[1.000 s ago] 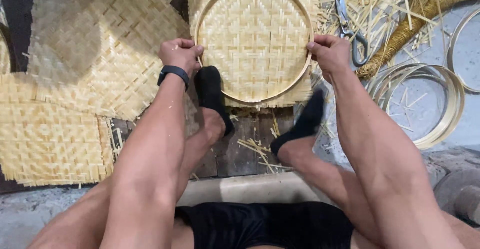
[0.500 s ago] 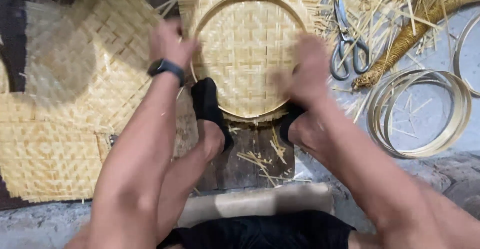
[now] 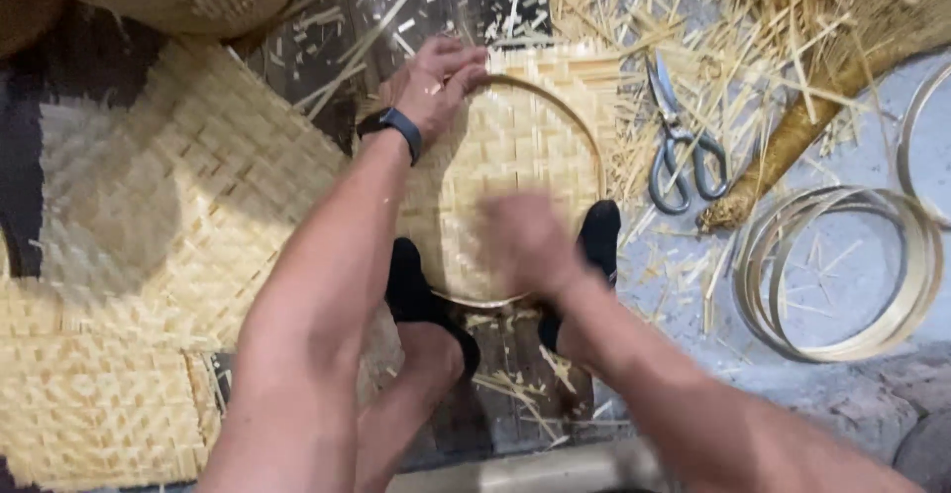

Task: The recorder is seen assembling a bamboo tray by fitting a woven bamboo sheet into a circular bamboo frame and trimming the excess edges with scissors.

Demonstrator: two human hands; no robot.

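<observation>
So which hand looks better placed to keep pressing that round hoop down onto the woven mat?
Probably the left hand: its fingers already sit on the thin round bamboo hoop at the far edge of the pale woven bamboo mat. The right hand is blurred over the mat's middle.

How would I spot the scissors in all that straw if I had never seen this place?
Start at the round woven bamboo tray with the hoop rim, which the left hand grips at its top edge. Look just right of it, to the litter of pale bamboo slivers on the grey floor. The scissors lie there, blades pointing away from the person: the only grey metal thing among yellow bamboo.
</observation>
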